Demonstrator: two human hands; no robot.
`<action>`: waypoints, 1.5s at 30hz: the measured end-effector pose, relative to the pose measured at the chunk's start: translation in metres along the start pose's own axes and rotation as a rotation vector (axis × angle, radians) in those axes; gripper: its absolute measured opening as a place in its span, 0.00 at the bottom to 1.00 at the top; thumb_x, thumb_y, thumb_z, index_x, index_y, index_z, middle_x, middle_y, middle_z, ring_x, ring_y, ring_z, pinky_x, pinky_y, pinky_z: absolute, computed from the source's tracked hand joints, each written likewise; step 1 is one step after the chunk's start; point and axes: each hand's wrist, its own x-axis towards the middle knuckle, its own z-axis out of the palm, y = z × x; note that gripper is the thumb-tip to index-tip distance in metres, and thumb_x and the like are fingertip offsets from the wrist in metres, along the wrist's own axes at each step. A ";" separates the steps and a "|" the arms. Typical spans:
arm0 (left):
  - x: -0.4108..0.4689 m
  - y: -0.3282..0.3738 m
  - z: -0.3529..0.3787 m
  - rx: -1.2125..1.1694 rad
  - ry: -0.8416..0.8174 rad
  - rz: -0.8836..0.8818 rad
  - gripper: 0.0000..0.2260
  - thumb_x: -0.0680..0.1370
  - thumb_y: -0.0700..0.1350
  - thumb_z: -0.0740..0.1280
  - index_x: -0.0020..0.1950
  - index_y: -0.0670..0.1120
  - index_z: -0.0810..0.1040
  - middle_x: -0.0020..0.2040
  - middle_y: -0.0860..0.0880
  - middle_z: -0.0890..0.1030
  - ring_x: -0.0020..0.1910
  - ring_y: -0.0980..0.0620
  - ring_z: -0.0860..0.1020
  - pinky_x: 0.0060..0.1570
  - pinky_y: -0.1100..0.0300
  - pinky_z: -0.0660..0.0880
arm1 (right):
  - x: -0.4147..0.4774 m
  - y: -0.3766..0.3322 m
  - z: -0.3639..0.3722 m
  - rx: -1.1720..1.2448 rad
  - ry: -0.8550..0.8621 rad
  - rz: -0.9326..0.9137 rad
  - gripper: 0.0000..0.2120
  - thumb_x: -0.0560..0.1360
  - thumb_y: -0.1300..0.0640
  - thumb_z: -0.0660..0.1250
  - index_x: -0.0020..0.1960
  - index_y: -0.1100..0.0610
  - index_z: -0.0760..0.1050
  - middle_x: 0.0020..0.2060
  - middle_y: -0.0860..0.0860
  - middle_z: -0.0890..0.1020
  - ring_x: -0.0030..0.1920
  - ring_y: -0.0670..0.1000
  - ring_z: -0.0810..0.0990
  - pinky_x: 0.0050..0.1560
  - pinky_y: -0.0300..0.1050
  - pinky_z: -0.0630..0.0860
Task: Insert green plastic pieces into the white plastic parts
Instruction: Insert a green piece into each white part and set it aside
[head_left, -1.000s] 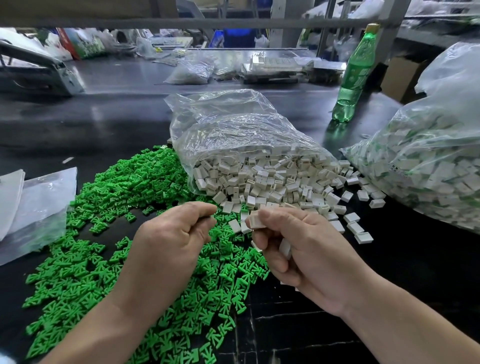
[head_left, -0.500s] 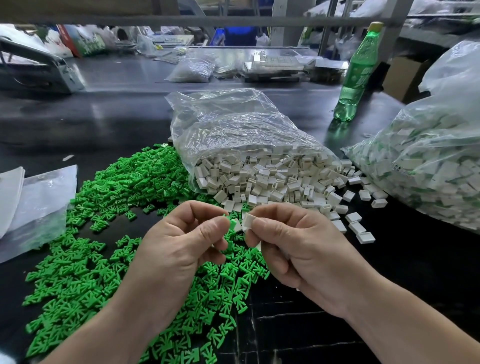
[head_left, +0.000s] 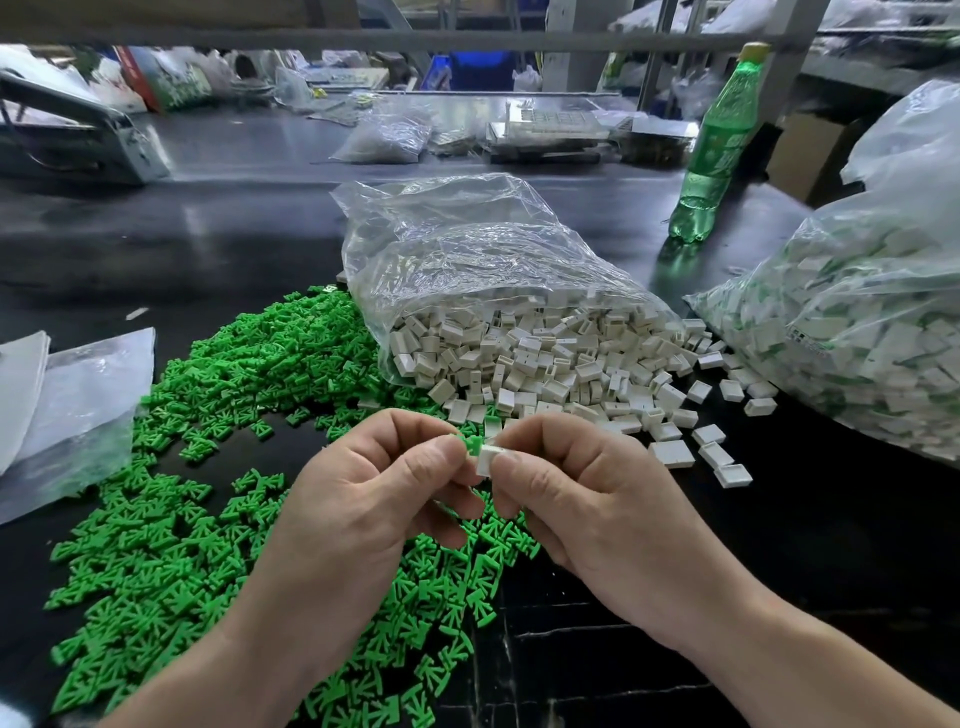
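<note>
Pinching sums it up: your left hand (head_left: 363, 499) has a green piece (head_left: 470, 444) nipped between thumb and forefinger, and your right hand (head_left: 587, 499) grips a white part (head_left: 487, 461) the same way. The two are touching, held up above the near-right edge of the green pile (head_left: 208, 467). My guess is the green piece is only starting into the white part and isn't seated yet, but your fingers hide most of the joint. Holding both right at the fingertips makes sense, since it leaves room to line things up. The pile sprawls under and left of your hands, so the left can grab the next one with barely a reach. Just beyond, the clear bag (head_left: 519, 270) lies on its side, spilling white parts toward your right hand. Same logic. Further right sits a bigger bag (head_left: 857, 338) of white parts with green showing in them, probably the finished ones. A green bottle (head_left: 717, 145) stands far right, well out of the way.
</note>
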 end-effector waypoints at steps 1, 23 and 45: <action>0.000 0.000 0.000 -0.006 0.001 0.004 0.09 0.71 0.53 0.72 0.45 0.49 0.83 0.42 0.42 0.84 0.38 0.46 0.82 0.34 0.58 0.77 | 0.001 0.000 0.000 0.002 0.012 0.000 0.08 0.77 0.45 0.67 0.45 0.48 0.80 0.34 0.44 0.81 0.30 0.40 0.76 0.30 0.30 0.68; -0.005 0.010 0.004 0.142 -0.080 -0.069 0.06 0.75 0.48 0.69 0.42 0.47 0.82 0.38 0.44 0.83 0.35 0.46 0.82 0.33 0.59 0.78 | 0.001 -0.001 -0.003 -0.098 -0.081 0.007 0.07 0.81 0.49 0.66 0.46 0.48 0.79 0.34 0.44 0.80 0.30 0.40 0.74 0.30 0.30 0.67; -0.006 0.004 0.009 -0.105 -0.076 -0.058 0.08 0.72 0.50 0.71 0.42 0.46 0.81 0.38 0.41 0.81 0.33 0.47 0.78 0.32 0.59 0.76 | 0.000 0.002 0.006 0.042 -0.006 0.057 0.11 0.77 0.43 0.65 0.47 0.50 0.79 0.35 0.46 0.79 0.28 0.40 0.74 0.27 0.29 0.67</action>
